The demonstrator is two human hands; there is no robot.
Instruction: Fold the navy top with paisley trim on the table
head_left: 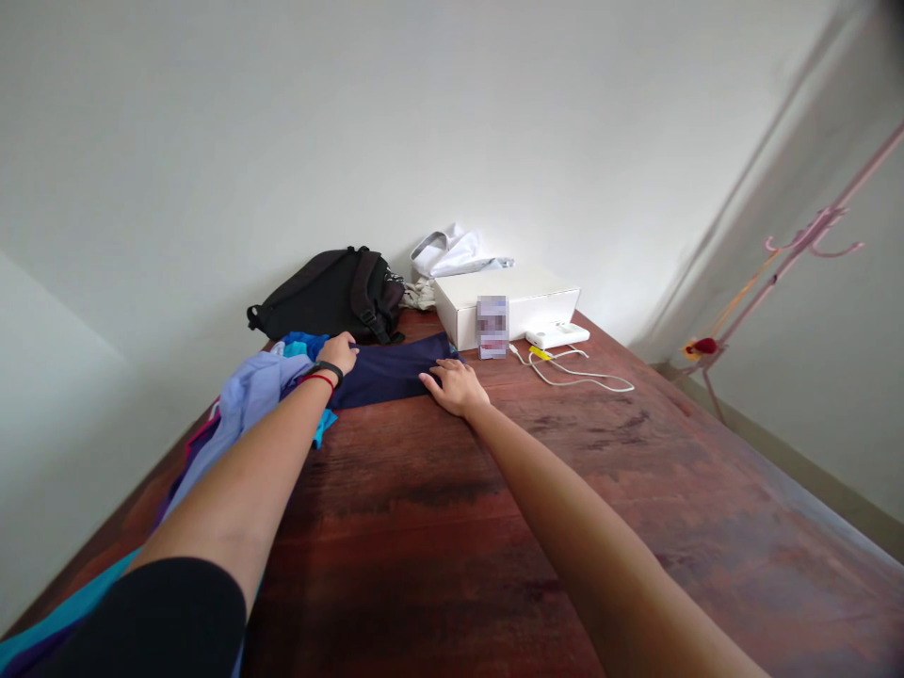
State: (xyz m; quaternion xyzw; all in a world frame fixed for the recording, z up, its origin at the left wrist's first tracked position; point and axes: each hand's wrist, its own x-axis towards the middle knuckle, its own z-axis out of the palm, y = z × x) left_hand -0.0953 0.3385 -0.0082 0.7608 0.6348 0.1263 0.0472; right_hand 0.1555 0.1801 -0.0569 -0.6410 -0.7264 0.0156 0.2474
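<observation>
A navy blue garment (392, 370) lies flattened on the wooden table, running from one of my hands to the other. My left hand (339, 352), with a black band and a red string at the wrist, has its fingers curled closed on the garment's left end. At the right end, my right hand (458, 386) rests open, its fingers extended over the fabric edge. Beside my left hand is a loose heap of clothes, with a light blue garment (258, 391) and bright blue cloth (305, 344) showing; my left forearm hides part of it.
A black backpack (321, 294) leans against the wall behind the garment. To its right stand a white box (523, 292) with white cloth (456, 252), a small pixelated pack (492, 344), a white device (557, 334) and a cable (586, 379). A pink coat stand (812, 231) is beyond the table.
</observation>
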